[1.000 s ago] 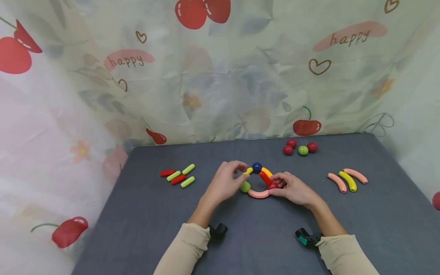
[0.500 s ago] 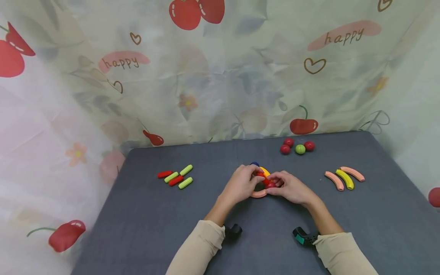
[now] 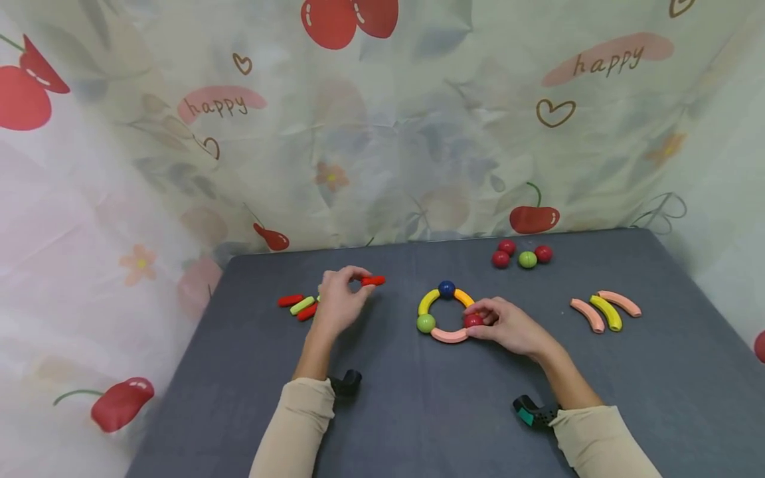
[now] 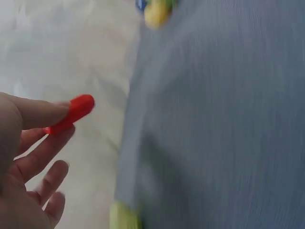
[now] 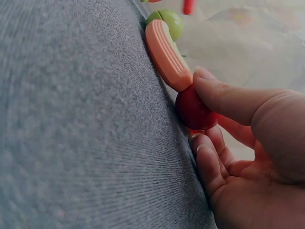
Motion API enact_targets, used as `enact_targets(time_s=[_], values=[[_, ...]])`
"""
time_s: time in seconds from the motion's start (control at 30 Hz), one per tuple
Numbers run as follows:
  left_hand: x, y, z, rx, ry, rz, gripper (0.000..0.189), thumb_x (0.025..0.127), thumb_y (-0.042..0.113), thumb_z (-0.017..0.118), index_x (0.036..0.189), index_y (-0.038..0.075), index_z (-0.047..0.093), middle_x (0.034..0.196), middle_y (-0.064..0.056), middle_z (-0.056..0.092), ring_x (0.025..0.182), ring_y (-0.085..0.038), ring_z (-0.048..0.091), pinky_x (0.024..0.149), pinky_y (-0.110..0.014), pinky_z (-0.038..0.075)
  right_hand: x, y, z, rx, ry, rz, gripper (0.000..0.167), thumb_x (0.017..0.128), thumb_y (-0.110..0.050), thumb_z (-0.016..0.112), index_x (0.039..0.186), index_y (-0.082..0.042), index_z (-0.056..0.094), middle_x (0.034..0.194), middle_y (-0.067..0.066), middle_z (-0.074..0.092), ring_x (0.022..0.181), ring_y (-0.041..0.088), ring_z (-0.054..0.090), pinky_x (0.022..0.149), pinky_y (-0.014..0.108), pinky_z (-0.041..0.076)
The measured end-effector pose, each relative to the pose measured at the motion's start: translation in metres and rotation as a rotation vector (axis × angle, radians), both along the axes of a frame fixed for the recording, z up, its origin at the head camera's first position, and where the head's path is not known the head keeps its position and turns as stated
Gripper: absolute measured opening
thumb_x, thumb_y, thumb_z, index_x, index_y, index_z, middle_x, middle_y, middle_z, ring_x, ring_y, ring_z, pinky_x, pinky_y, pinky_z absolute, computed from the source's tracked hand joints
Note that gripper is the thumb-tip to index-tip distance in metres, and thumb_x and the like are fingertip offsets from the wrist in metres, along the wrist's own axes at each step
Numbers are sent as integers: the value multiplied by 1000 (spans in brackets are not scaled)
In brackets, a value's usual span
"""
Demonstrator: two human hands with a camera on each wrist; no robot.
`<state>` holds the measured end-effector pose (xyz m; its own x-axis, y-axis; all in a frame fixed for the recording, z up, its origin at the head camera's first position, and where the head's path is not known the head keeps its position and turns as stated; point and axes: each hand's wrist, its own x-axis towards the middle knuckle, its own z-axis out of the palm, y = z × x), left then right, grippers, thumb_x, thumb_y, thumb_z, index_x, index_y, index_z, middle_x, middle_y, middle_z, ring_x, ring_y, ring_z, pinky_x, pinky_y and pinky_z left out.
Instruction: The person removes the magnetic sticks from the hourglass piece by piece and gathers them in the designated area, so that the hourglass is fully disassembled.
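Surface (image 3: 412,418) below, our left hand (image 3: 340,302) pinches a red stick (image 3: 374,281) and our right hand (image 3: 509,326) grips a red ball (image 5: 191,110).

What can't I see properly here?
Head: most of a green stick, behind the left hand.
Head: part of the orange arc, behind the right hand.
Left wrist: a yellowish thing, blurred, cut off by the bottom edge.
Right wrist: part of the red ball, behind the right hand.

One sheet-walled tabletop nook, room type unclear — grey table (image 3: 418,411); cherry-printed sheeting (image 3: 394,139) hangs behind far edge and beyond both side edges.
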<state>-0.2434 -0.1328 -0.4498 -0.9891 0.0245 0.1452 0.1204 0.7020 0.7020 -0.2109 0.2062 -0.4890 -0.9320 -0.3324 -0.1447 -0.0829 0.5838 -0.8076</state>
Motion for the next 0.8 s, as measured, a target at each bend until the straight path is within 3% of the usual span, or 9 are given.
enact_targets(time_s=[0.1,0.27,0.37,0.47,0.6,0.7,0.8], values=[[-5,-22,-6,-106,-28,63,18,93,25,75,111,20,73,114,-5,69,121,-30,44,105,-56,27,0,1,0,-4,10,1,41,91,-36,77,125,-13,69,110,9,58,99,21,53,82,30,46],[-9,-41,-15,-265,-58,119,18,93,20,75,111,17,74,119,-8,71,123,-36,46,107,-60,25,1,1,0,-9,12,9,42,91,-37,77,125,-13,69,109,9,58,99,21,53,81,29,46],[-9,-44,-17,-272,-56,143,19,92,19,75,110,16,74,118,-9,71,122,-38,47,107,-61,24,0,-1,-1,-12,9,8,42,91,-37,77,125,-13,69,110,9,58,99,21,53,81,29,46],[-7,-41,-15,-217,-49,142,22,93,21,74,115,15,74,120,-8,70,124,-37,47,106,-60,27,0,-3,-1,-15,5,7,43,91,-37,77,125,-13,68,110,9,58,100,21,53,82,30,46],[3,-25,-7,-83,-48,43,27,96,23,71,122,13,71,123,-7,69,122,-33,51,107,-53,37,-2,-3,2,-18,-9,11,46,90,-36,78,127,-12,67,110,10,59,99,22,54,82,31,47],[14,2,-2,-8,-67,-61,29,97,25,72,124,14,69,123,-5,68,119,-30,58,103,-47,48,-3,-1,6,-36,-33,-14,50,92,-39,76,131,-11,64,108,10,60,95,22,56,78,29,48],[21,32,-2,7,-118,-147,37,95,31,74,128,16,67,126,-3,66,117,-28,61,99,-45,52,-6,-1,8,-28,-30,-82,49,96,-39,71,134,-9,61,108,11,61,93,23,58,75,28,48]])
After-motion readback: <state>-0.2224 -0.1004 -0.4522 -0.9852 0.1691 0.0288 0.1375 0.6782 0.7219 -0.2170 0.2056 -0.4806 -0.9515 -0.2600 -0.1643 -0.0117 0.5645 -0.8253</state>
